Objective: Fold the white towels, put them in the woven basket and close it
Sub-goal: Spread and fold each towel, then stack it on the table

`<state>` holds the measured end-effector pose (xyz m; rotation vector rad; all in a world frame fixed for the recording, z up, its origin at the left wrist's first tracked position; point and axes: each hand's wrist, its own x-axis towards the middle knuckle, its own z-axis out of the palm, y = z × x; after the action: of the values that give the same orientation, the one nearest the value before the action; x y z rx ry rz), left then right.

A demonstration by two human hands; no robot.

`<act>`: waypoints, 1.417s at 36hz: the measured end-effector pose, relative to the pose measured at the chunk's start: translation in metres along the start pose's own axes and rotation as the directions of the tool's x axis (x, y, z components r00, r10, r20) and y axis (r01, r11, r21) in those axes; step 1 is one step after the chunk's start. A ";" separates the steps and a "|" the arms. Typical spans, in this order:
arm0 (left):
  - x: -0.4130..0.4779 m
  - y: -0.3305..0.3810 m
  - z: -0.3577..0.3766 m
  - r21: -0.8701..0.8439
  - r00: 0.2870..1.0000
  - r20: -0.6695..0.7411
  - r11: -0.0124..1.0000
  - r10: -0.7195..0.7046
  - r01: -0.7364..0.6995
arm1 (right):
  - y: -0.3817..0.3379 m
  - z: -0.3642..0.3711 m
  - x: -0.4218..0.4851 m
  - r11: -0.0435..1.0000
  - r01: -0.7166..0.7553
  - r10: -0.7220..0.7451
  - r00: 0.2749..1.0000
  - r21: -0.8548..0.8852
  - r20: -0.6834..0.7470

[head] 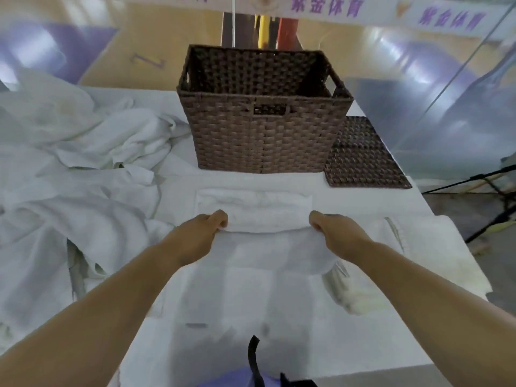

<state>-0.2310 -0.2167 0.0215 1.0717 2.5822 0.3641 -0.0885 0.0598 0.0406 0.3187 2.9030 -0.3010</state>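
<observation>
While both bare arms are reaching forward over the white-covered table [307, 344], the left hand [205, 233] and the right hand [336, 231] are gripping the white towel [265, 219], which is lying just in front of the woven basket [262, 135]. Each hand is curling its fingers around one end of the towel's near fold, with the thumb resting on top and the other fingertips tucked out of sight under the cloth. The towel is sitting partly folded into a thick band, and a loose layer is sagging between the two hands on the side away from the basket. It is lying near the basket without touching it. The basket is standing upright with its top open, showing its dark inner walls. Its flat woven lid [363, 155] is lying on the table just right of the basket, close against the base. Left of the basket, a heap of unfolded white towels [97, 163] is sprawling. Right of the basket and farther forward, another pale cloth [424, 247] is lying flat.
</observation>
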 end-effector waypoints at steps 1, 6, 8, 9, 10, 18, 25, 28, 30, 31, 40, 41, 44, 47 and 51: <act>0.008 0.001 -0.011 0.036 0.999 -0.053 0.999 0.005 -0.003 | 0.000 -0.012 0.007 0.999 0.021 -0.022 0.999 -0.041 -0.026; 0.046 0.012 -0.081 0.113 0.912 -0.390 0.990 0.124 -0.086 | 0.007 -0.073 0.039 0.999 -0.003 0.017 0.939 0.040 -0.343; 0.056 0.010 -0.099 0.184 0.872 -0.429 0.968 0.237 -0.173 | 0.008 -0.089 0.040 0.995 0.055 0.002 0.842 0.089 -0.540; 0.057 0.009 -0.103 0.203 0.861 -0.417 0.953 0.293 -0.226 | 0.008 -0.092 0.038 0.991 0.116 -0.043 0.771 0.074 -0.635; 0.055 0.010 -0.106 0.227 0.848 -0.398 0.933 0.349 -0.278 | 0.008 -0.090 0.035 0.985 0.166 -0.083 0.702 0.050 -0.707; -0.005 -0.030 0.003 0.392 0.820 -0.211 0.815 0.531 -0.427 | 0.016 0.044 -0.015 0.950 0.308 -0.284 0.808 -0.040 -0.516; -0.052 -0.040 0.103 0.387 0.929 0.090 0.846 0.360 -0.366 | 0.005 0.127 -0.048 0.993 0.113 -0.108 0.987 0.034 -0.119; -0.064 -0.037 0.119 0.377 0.944 0.089 0.867 0.317 -0.327 | -0.005 0.136 -0.057 0.993 0.118 -0.119 0.992 -0.021 -0.044; -0.072 -0.034 0.123 0.396 0.966 0.111 0.880 0.236 -0.260 | -0.010 0.138 -0.062 0.995 0.087 -0.089 0.995 -0.049 -0.036; -0.075 -0.032 0.125 0.417 0.970 0.104 0.876 0.219 -0.242 | -0.013 0.139 -0.064 0.994 0.075 -0.079 0.996 -0.073 -0.052; -0.080 -0.030 0.140 0.390 0.914 -0.106 0.862 0.392 -0.325 | -0.021 0.153 -0.079 0.992 0.082 -0.092 0.990 -0.097 -0.109; -0.079 -0.030 0.142 0.395 0.906 -0.116 0.856 0.407 -0.334 | -0.022 0.153 -0.081 0.991 0.079 -0.090 0.990 -0.105 -0.105; -0.075 -0.031 0.147 0.382 0.895 -0.139 0.857 0.423 -0.346 | -0.026 0.155 -0.086 0.990 0.061 -0.071 0.994 -0.126 -0.082; -0.070 -0.026 0.143 0.278 0.925 -0.174 0.918 0.336 -0.282 | -0.030 0.157 -0.090 0.989 0.037 -0.045 0.997 -0.145 -0.057; -0.063 -0.019 0.135 0.218 0.958 -0.183 0.959 0.222 -0.181 | -0.034 0.158 -0.090 0.991 -0.009 -0.001 0.998 -0.132 -0.070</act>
<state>-0.1488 -0.2602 -0.0964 1.4467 2.7426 0.2803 0.0177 -0.0251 -0.0847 0.3191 2.9717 -0.0980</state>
